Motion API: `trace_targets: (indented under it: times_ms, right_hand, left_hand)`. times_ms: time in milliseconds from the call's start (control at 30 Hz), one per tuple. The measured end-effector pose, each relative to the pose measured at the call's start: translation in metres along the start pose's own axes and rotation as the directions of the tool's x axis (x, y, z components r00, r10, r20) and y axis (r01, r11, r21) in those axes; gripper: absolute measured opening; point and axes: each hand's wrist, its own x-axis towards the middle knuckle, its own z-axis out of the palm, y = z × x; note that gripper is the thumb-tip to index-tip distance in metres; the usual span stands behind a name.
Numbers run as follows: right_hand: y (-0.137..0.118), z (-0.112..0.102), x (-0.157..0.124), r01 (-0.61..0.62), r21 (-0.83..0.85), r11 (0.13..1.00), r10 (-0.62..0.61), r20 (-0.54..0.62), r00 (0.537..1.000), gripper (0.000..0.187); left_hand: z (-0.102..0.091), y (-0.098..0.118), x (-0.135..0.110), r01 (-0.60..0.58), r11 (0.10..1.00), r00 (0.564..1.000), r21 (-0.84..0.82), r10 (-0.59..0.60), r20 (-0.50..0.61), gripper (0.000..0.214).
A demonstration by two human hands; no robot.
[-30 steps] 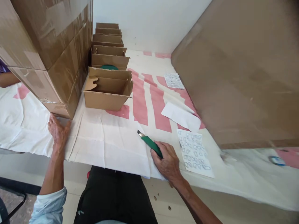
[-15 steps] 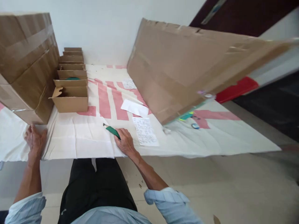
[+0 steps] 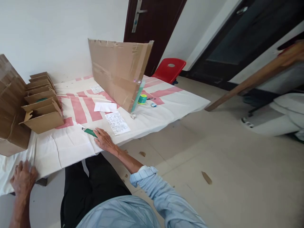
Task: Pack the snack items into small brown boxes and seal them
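Observation:
My right hand [image 3: 104, 140] rests on the white and pink table cover [image 3: 71, 142] and grips a green utility knife [image 3: 89, 131] whose blade points away to the left. My left hand [image 3: 22, 177] lies flat on the cover's front left edge, below a big taped carton [image 3: 9, 107]. A sheet of printed labels [image 3: 117, 123] lies just right of my right hand, with a blank white paper [image 3: 105, 107] behind it. A large flat cardboard panel [image 3: 116, 71] stands upright on the table farther back.
A row of small open cardboard boxes [image 3: 41, 101] runs along the left. A green tape roll [image 3: 142, 99] sits by the panel's base. A red plastic chair [image 3: 169, 68], a dark door [image 3: 152, 28] and a leaning wooden plank [image 3: 249, 79] are on the right.
The view has swung right and pulled back, showing the room and floor. Both hands stay where they were on the table cover; the knife remains in my right hand.

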Motion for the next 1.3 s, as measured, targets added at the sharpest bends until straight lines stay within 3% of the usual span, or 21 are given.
trace_targets:
  times_ms: [100, 200, 367, 467, 567, 667, 900, 1033, 1300]
  right_hand:
    - [0.003, -0.001, -0.023, -0.010, 0.008, 1.000, 0.010, -0.040, 0.999, 0.057]
    - [0.003, -0.001, -0.054, -0.014, 0.003, 1.000, 0.014, -0.079, 0.997, 0.057]
    - [-0.006, -0.002, -0.110, 0.028, -0.005, 1.000, -0.028, -0.111, 0.993, 0.053]
    - [-0.019, -0.007, -0.128, 0.032, 0.027, 0.999, -0.028, -0.149, 0.988, 0.045]
    - [-0.029, -0.015, -0.128, 0.042, 0.078, 0.996, -0.027, -0.180, 0.983, 0.039]
    - [-0.021, -0.028, -0.118, 0.003, 0.078, 0.997, 0.017, -0.250, 0.968, 0.039]
    - [0.057, -0.055, -0.114, -0.228, -0.040, 0.973, 0.191, -0.421, 0.887, 0.041]
    - [0.084, -0.054, -0.121, -0.281, -0.091, 0.955, 0.222, -0.405, 0.887, 0.040]
    - [0.086, -0.045, -0.112, -0.300, -0.100, 0.949, 0.248, -0.353, 0.902, 0.038]
  left_hand:
    - [0.010, 0.022, -0.026, -0.119, 0.991, 0.993, -0.068, 0.118, -0.018, 0.058]
    - [0.021, 0.034, -0.051, -0.117, 0.990, 0.990, -0.084, 0.110, -0.085, 0.066]
    - [0.031, 0.022, -0.066, -0.108, 0.988, 0.990, -0.113, 0.097, -0.099, 0.063]
    - [0.033, 0.016, -0.067, -0.105, 0.987, 0.991, -0.121, 0.094, -0.094, 0.060]
    - [0.033, 0.015, -0.071, -0.089, 0.988, 0.991, -0.124, 0.075, -0.113, 0.059]
    - [0.033, 0.017, -0.076, -0.093, 0.985, 0.988, -0.143, 0.073, -0.135, 0.057]
    - [0.027, 0.021, -0.081, -0.065, 0.986, 0.992, -0.153, 0.048, -0.116, 0.053]
    - [0.028, 0.018, -0.079, -0.082, 0.985, 0.992, -0.151, 0.066, -0.111, 0.054]
    - [0.026, 0.019, -0.077, -0.103, 0.987, 0.991, -0.125, 0.091, -0.098, 0.061]
